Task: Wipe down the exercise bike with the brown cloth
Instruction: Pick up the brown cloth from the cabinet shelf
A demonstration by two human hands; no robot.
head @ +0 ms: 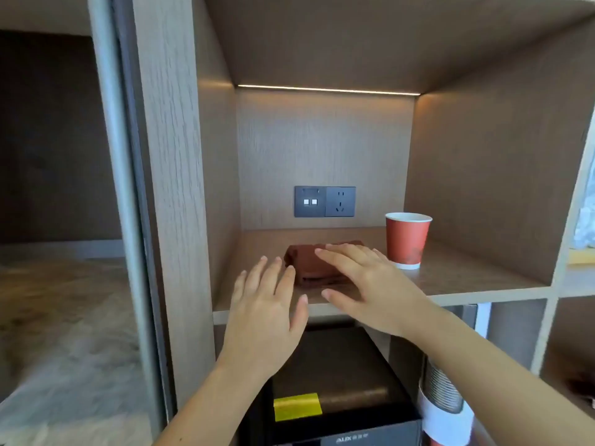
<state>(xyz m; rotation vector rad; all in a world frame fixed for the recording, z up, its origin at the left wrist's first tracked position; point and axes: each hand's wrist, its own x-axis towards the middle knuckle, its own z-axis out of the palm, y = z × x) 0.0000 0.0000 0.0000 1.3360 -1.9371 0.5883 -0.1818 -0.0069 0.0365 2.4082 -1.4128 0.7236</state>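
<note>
Cloth: the brown cloth (pixel 317 263) is lying folded on the shelf (pixel 467 278), near the front edge, below the wall socket (pixel 324 201)
Left hand: your left hand (pixel 267 304) is hovering spread and flat just beside the cloth's left end, holding nothing
Right hand: your right hand (pixel 367 284) is reaching over the cloth's right half, spread and holding nothing; you cannot tell whether it is touching
Handling: the cloth is looking soft, light and limp, so it is likely to unfold when lifted
Hold: try pinching the whole folded stack at its near edge
Risk: the paper cup (pixel 407 239) is standing just beside your right hand and is looking easy to knock over
</note>
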